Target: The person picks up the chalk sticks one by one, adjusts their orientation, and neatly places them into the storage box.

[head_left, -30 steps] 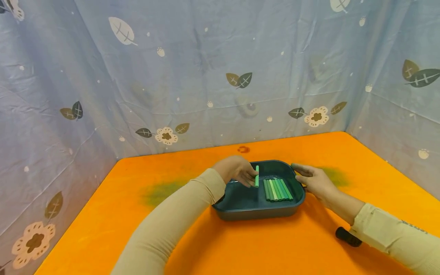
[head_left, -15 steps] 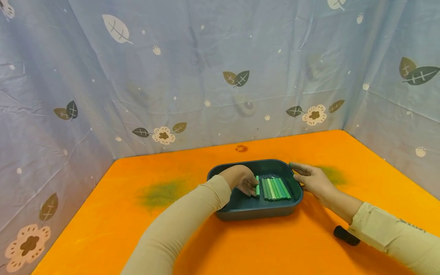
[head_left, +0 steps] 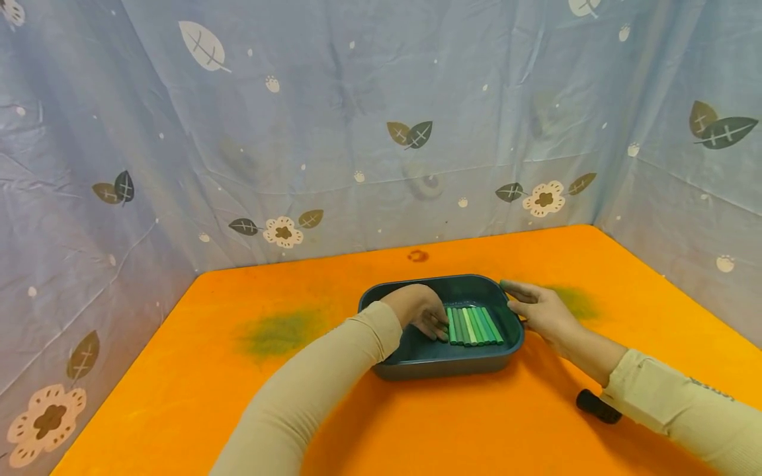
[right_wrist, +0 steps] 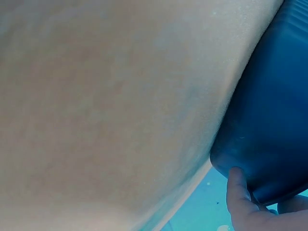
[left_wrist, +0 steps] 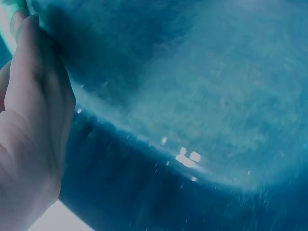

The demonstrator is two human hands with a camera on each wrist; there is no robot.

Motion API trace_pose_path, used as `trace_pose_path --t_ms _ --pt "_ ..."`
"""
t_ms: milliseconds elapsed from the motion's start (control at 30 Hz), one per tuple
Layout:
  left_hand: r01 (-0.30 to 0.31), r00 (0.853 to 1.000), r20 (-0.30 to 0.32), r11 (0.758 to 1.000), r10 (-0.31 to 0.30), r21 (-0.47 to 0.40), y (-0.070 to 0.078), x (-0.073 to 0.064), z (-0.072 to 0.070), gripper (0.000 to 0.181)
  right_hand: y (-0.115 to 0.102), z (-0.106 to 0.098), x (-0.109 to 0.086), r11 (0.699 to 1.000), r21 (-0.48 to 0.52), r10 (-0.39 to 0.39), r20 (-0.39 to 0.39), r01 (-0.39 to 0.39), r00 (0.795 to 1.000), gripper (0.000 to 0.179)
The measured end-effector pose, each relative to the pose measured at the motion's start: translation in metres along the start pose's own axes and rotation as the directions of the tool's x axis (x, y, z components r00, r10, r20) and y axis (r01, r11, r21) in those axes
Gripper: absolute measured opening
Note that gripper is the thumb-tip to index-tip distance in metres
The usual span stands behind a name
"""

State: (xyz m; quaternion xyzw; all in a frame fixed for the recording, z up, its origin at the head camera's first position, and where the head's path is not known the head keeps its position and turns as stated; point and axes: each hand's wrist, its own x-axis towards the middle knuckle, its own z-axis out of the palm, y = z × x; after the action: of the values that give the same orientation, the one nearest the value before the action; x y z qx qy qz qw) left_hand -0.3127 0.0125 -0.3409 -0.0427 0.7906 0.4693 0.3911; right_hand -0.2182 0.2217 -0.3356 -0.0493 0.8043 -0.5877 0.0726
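A dark blue-green tray (head_left: 440, 367) with rounded corners holds a row of several green chalk sticks (head_left: 479, 326) in its right half. Their shades run from pale to deep green. My left hand (head_left: 424, 314) reaches down into the tray, its fingertips at the leftmost chalk stick (head_left: 451, 327), which lies alongside the row. In the left wrist view, the fairly straight fingers of that hand (left_wrist: 36, 96) touch a light green stick (left_wrist: 6, 24). My right hand (head_left: 544, 314) rests on the tray's right end with extended fingers; the right wrist view has a fingertip (right_wrist: 236, 178) against the outer wall.
An orange tabletop (head_left: 268, 410) lies under the tray, with green smudges (head_left: 280, 330) on either side. A small black cylinder (head_left: 598, 406) lies beside the right sleeve. Patterned cloth (head_left: 333, 99) hangs around the back and sides.
My left hand has lowered a green chalk stick into the tray and moved it rightward against the row's left end. My right hand has stayed on the tray's right end.
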Motion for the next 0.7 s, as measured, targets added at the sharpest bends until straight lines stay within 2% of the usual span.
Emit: trace_pose_path --t_ms 33,100,167,333,433,533,600,700 --pt "-0.006 1.000 -0.017 1.000 0.006 0.007 0.004 -0.018 0.003 0.028 0.000 0.000 0.000 1.000 -0.002 0.001 0.002 -0.001 1.000 0.054" --pt "-0.026 0.999 -0.036 1.000 0.026 0.005 0.009 -0.039 0.003 0.031 0.000 0.000 0.001 1.000 -0.002 0.000 0.001 0.000 1.000 0.053" --pt "-0.051 0.998 -0.048 0.999 0.051 0.002 0.013 -0.048 -0.002 0.033 0.000 0.000 0.002 1.000 -0.004 0.001 -0.002 -0.001 1.000 0.053" --pt "-0.115 0.993 0.013 0.993 0.116 -0.015 0.024 -0.071 -0.021 0.040 0.001 -0.004 0.005 1.000 0.009 0.023 0.011 -0.023 1.000 0.055" --pt "-0.176 0.982 0.063 0.984 0.177 -0.026 0.025 -0.088 -0.037 0.043 0.003 -0.009 0.008 0.998 0.047 0.041 0.045 -0.043 0.998 0.057" --pt "-0.248 0.965 0.074 0.968 0.250 -0.039 0.019 -0.102 -0.057 0.048 0.003 -0.018 0.012 0.997 0.065 0.042 0.105 -0.049 0.994 0.058" --pt "-0.293 0.955 0.035 0.956 0.294 -0.020 0.011 -0.112 -0.072 0.050 0.002 -0.027 0.015 0.998 0.044 0.035 0.147 -0.042 0.988 0.059" --pt "-0.346 0.933 -0.084 0.937 0.349 0.048 -0.005 -0.126 -0.094 0.050 -0.001 -0.042 0.021 0.999 -0.044 0.027 0.170 -0.020 0.985 0.060"
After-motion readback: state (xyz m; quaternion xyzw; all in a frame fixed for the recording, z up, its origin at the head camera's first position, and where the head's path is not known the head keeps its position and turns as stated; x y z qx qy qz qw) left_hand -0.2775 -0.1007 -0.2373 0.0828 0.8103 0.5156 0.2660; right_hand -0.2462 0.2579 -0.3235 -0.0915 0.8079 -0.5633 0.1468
